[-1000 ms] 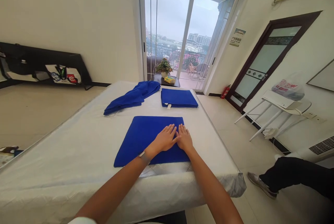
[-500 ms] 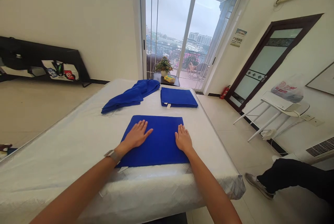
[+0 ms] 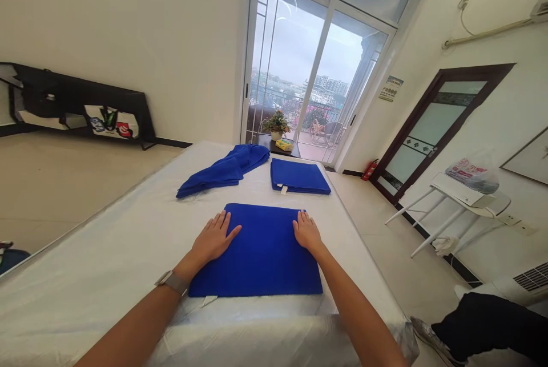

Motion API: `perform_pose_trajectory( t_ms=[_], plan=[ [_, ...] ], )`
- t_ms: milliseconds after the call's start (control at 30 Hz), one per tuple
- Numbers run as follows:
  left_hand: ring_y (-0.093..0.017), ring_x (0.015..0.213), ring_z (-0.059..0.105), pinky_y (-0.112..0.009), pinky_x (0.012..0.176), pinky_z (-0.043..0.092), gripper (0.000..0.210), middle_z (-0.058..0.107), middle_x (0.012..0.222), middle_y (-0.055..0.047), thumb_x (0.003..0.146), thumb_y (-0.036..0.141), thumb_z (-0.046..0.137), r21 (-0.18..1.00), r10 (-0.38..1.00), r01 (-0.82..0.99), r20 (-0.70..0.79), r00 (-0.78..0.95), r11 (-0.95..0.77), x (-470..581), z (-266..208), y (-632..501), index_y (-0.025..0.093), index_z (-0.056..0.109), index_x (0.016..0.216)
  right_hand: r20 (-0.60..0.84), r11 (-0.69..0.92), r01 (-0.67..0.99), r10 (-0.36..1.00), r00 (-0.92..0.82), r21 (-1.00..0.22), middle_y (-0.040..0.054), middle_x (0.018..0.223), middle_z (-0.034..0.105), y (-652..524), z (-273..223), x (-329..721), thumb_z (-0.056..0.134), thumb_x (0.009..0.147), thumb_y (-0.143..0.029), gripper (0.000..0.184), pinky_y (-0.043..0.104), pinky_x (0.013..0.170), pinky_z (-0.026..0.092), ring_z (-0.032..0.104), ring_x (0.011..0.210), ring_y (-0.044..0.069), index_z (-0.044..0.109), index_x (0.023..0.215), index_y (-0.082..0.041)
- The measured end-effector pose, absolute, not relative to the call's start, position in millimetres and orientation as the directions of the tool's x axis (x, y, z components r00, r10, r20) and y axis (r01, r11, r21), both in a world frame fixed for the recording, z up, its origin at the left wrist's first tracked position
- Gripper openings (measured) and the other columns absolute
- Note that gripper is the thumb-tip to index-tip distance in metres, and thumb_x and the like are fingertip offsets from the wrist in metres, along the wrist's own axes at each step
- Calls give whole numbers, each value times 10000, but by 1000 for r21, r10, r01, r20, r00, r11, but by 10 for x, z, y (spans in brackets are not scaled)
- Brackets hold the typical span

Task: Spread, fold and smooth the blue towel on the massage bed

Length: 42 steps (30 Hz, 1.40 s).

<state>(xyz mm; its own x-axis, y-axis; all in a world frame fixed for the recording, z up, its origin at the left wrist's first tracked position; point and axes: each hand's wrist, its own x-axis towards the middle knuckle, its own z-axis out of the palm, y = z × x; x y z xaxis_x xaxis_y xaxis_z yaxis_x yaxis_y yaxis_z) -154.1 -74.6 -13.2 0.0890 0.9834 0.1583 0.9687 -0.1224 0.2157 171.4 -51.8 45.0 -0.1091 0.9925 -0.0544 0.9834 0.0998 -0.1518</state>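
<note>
A folded blue cloth (image 3: pixel 263 258) lies flat near the front edge of the plastic-covered mattress (image 3: pixel 120 253), a white tag poking out at its lower left. My left hand (image 3: pixel 212 237) rests on its left edge, palm down with the thumb out over the fabric. On the right edge lies my right hand (image 3: pixel 306 231), fingers stretched forward. Neither hand grips anything. Farther back sits a neat stack of folded blue cloths (image 3: pixel 301 177) with a white tag at its front. To its left is a loose, crumpled pile of blue cloth (image 3: pixel 226 170).
Past the far edge stands a small dark table with a potted plant (image 3: pixel 277 123) and a yellow tissue pack (image 3: pixel 285 145). At right are a white chair (image 3: pixel 440 190) bearing a plastic bag (image 3: pixel 473 173), and a person's dark-clad leg (image 3: pixel 483 321). A black stand (image 3: pixel 81 99) leans along the left wall.
My left hand has slid outward to the cloth's left edge, and my right hand lies closer to the right edge. The camera view has tilted up slightly.
</note>
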Motion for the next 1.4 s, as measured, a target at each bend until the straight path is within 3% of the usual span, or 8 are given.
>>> perform_pose_trajectory(
  t_ms=[267,433,600,733,967,1067,1200,1400],
  plan=[
    [-297,1519,239,-482,1217,241,876,260,1628,-203,954,669,173,204,982,968,148,120,-149,-1593,-141,-752,35,293,1548,-31,57,980,997,-64,-191,73,1670,136,-262,257,1724,133,1044,-439,667,351,1239,87,91,1541,166,159,1603,-76],
    [-296,1498,301,-510,1196,264,805,369,1596,-174,954,644,175,174,963,960,200,182,-218,-1645,-156,-763,116,362,1533,-20,77,970,996,-84,-230,74,1668,155,-276,234,1736,129,1043,-431,671,348,1242,75,100,1541,177,174,1598,-58],
    [-304,1475,347,-528,1180,285,818,429,1561,-175,943,650,149,90,950,968,232,210,-236,-1736,-145,-802,119,407,1510,-10,78,964,996,-83,-254,97,1665,162,-269,232,1721,146,1038,-411,667,352,1239,79,106,1541,185,191,1594,-46],
    [-314,1502,289,-551,1200,239,798,424,1565,-170,950,638,159,15,910,949,287,298,-315,-1663,-39,-793,127,444,1494,11,84,955,996,-84,-285,110,1660,176,-269,212,1711,160,1034,-402,664,362,1238,86,109,1541,190,212,1590,-43],
    [-255,1500,302,-437,1230,209,790,383,1593,-134,980,653,158,147,836,825,165,523,-545,-239,294,-512,132,384,1530,48,100,952,995,-90,-290,122,1654,203,-313,213,1731,175,1035,-362,638,370,1238,95,136,1536,199,238,1583,-40],
    [-231,1492,319,-408,1231,215,732,394,1586,-149,1013,582,136,218,774,744,230,590,-632,390,319,-320,119,395,1518,55,155,956,988,-145,-250,107,1664,172,-339,207,1768,270,1017,-330,632,361,1237,94,118,1540,207,229,1591,-70],
    [-244,1487,329,-424,1221,238,676,398,1578,-178,1036,490,119,258,806,765,238,542,-590,591,162,-151,95,381,1519,27,159,959,987,-157,-236,85,1674,132,-322,194,1779,305,1008,-322,644,363,1238,83,94,1543,215,204,1603,-101],
    [-293,1523,228,-470,1233,177,805,315,1617,-173,988,642,124,176,897,882,163,412,-437,-282,-24,-76,102,339,1546,16,94,957,995,-94,-273,117,1661,175,-260,187,1727,177,1039,-375,650,364,1240,74,114,1540,199,206,1587,-28]
  ],
)
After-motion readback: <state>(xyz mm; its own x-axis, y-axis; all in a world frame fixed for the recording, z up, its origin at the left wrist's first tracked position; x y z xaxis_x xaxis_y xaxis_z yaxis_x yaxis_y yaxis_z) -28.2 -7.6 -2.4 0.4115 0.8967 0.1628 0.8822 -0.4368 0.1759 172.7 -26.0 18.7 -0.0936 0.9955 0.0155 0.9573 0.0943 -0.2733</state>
